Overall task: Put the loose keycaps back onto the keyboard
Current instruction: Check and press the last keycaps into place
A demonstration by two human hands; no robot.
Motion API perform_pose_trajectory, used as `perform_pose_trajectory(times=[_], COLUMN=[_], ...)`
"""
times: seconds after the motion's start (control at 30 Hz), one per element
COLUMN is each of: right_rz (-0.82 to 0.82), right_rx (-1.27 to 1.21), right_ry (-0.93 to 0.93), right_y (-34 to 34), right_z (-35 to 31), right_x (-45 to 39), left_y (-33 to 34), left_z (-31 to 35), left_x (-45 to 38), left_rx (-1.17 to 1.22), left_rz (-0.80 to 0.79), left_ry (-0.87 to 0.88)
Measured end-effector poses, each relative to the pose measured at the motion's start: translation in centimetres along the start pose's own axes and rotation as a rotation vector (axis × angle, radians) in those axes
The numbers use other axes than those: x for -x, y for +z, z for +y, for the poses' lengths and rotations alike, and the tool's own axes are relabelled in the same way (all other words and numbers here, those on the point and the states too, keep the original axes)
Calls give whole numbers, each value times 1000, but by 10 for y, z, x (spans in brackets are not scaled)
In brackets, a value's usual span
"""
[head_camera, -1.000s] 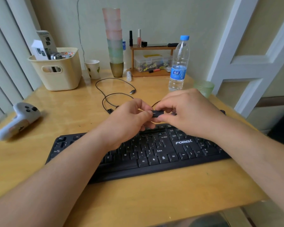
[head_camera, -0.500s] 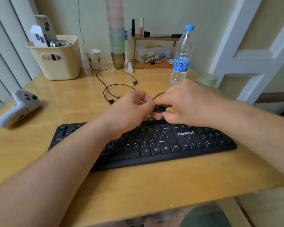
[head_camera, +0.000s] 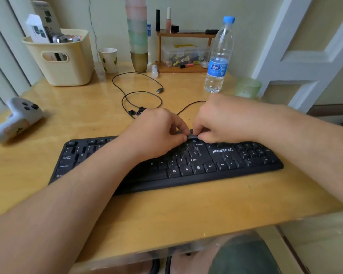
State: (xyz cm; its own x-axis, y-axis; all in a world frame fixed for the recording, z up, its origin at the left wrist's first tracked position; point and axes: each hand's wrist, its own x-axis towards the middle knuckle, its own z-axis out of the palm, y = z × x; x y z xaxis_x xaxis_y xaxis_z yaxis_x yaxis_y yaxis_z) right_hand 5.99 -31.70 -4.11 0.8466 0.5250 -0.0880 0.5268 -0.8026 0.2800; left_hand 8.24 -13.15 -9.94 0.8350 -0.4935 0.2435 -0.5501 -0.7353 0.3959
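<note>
A black keyboard lies across the wooden desk in front of me. A long black keycap sits low over the keyboard's top row, just above the Enter key. My left hand pinches its left end and my right hand pinches its right end. Most of the keycap is hidden by my fingers. Two small dark loose keycaps lie on the desk behind my left hand, beside the cable.
A black USB cable loops behind the keyboard. A white game controller lies at the left. At the back stand a cream basket, a paper cup, stacked cups, a small wooden shelf, a water bottle and a green glass.
Both hands have brought the long keycap down from the air to the keyboard's top row. The view has tilted slightly downward.
</note>
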Motion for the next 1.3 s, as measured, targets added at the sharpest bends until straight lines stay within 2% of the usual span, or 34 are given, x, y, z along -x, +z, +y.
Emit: perform_pose_trajectory(times=[0.1,0.33,0.63,0.77,1.03,1.3], right_rz=[26,122,399,440,426,235], right_rx=[39,-49,-132,-149,-181,-229], right_ry=[-23,-59,-96,-125,-114,-31], right_y=[8,27,55,60,63,54], right_z=[-1,6,11,11,8,12], right_x=[2,3,11,17,15,11], left_y=[3,10,11,10,11,11], left_z=[3,5,4,4,4,5], left_x=[0,-4,-5,-4,-3,-3], left_rx=[-32,-36,-44,-55,-69,-39], left_rz=[19,65,49,40,56,47], left_ry=[13,9,27,54,79,34])
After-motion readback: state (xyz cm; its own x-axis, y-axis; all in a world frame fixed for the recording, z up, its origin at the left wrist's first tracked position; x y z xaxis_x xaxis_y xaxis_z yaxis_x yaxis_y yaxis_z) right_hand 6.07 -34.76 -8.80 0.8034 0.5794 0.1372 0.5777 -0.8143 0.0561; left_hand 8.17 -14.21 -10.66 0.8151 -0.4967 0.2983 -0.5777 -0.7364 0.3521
